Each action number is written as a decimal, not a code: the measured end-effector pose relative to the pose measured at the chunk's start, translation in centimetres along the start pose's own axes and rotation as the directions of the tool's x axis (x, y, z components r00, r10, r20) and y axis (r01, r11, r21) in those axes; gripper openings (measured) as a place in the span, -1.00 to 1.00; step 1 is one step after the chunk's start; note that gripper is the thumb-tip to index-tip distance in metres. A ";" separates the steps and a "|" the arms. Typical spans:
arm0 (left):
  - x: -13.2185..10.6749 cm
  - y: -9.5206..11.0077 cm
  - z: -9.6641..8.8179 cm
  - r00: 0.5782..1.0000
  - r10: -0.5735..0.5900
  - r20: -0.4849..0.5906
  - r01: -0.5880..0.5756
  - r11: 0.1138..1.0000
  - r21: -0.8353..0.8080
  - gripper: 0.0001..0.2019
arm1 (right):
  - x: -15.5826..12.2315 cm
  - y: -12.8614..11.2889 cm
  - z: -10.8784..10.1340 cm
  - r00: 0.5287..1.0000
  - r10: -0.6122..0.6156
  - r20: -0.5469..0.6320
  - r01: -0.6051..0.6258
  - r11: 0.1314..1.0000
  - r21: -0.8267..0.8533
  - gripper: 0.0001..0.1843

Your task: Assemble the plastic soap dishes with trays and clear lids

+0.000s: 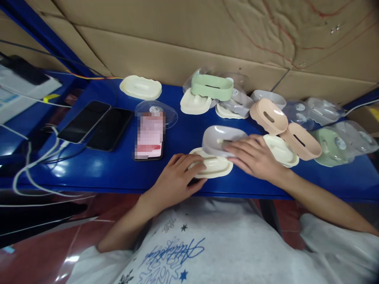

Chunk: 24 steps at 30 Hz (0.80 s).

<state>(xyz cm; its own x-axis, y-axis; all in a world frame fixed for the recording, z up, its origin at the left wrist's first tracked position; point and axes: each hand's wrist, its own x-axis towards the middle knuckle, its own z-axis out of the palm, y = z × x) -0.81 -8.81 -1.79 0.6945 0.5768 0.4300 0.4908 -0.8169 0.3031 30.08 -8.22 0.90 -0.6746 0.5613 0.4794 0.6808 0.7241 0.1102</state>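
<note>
Near the front edge of the table, my left hand (178,179) has its fingers curled over the left end of a cream soap dish base (219,169). My right hand (255,157) grips the right side of a pale grey soap dish (213,137), its fingers reaching over the rim and inside. The grey dish is tilted and overlaps the back of the cream base; whether they touch cannot be made out. Right of my right hand lie another cream base (282,152) and a peach soap dish (300,141).
A green soap dish (212,87), a second peach dish (268,116) and clear plastic covers (296,112) crowd the back and right. Left are a lit phone (151,136), dark phones (84,121) and white cables (28,157). A cream base (140,87) lies by the cardboard wall (166,55).
</note>
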 end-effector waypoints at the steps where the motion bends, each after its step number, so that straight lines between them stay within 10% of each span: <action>1: 0.0 0.0 0.1 0.999 -0.029 -0.016 0.029 0.999 0.020 -0.86 | -0.1 0.6 0.3 0.999 0.041 -0.013 -0.041 0.999 -0.015 -0.64; 6: 0.1 -0.3 0.3 0.971 -0.200 -0.133 0.212 0.974 0.081 -0.85 | -0.8 1.6 -0.6 0.972 0.169 -0.164 -0.183 0.980 -0.075 -0.67; 12: -0.2 -0.2 -0.3 0.993 0.115 -0.016 -0.115 0.993 0.012 -0.95 | -0.2 -1.5 -1.9 0.983 -0.124 -0.139 0.131 0.991 0.038 -0.72; 17: -1.2 0.2 -0.1 0.961 0.194 -0.196 -0.173 0.978 0.121 -0.79 | -0.1 -2.3 -1.3 0.981 -0.171 -0.095 0.187 0.961 0.203 -0.72; 24: -0.9 0.0 0.0 0.973 -0.037 -0.230 0.060 0.994 0.095 -0.50 | 0.3 -2.2 -1.2 0.983 -0.171 -0.072 0.177 0.980 0.086 -0.81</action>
<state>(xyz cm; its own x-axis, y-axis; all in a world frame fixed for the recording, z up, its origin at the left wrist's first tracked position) -1.43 -9.38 -2.19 0.5365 0.5911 0.6023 0.5794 -0.7769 0.2464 28.75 -10.16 1.86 -0.7590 0.3988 0.5147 0.5233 0.8440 0.1177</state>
